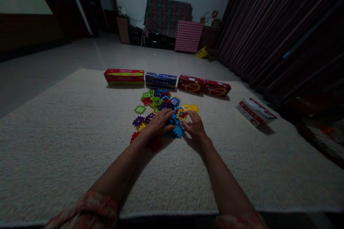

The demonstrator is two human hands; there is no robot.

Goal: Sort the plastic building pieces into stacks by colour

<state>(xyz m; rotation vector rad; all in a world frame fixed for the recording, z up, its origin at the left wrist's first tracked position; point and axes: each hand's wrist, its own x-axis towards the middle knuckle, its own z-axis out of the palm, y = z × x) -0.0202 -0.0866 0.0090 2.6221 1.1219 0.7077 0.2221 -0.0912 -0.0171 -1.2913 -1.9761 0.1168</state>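
Observation:
A heap of colourful toothed plastic pieces lies on the pale quilted mat [80,143]. My left hand [159,121] rests palm down over the middle of the heap, its fingers stretched forward and the thumb apart; it hides the pieces beneath. At the heap's right side, my right hand [195,125] is curved, with thumb and fingers apart beside a yellow piece [182,115]. Between the hands lies a light blue piece [177,131]. Green pieces [140,109] and purple ones [139,120] spread to the left, and red pieces [134,136] show by my left wrist.
Behind the heap stand a red and yellow box [125,77], a blue box [160,80] and two dark red boxes [190,84]. A red and white box [255,112] sits to the right. Dark curtains [282,25] hang on the right; covered furniture [168,16] lines the far wall.

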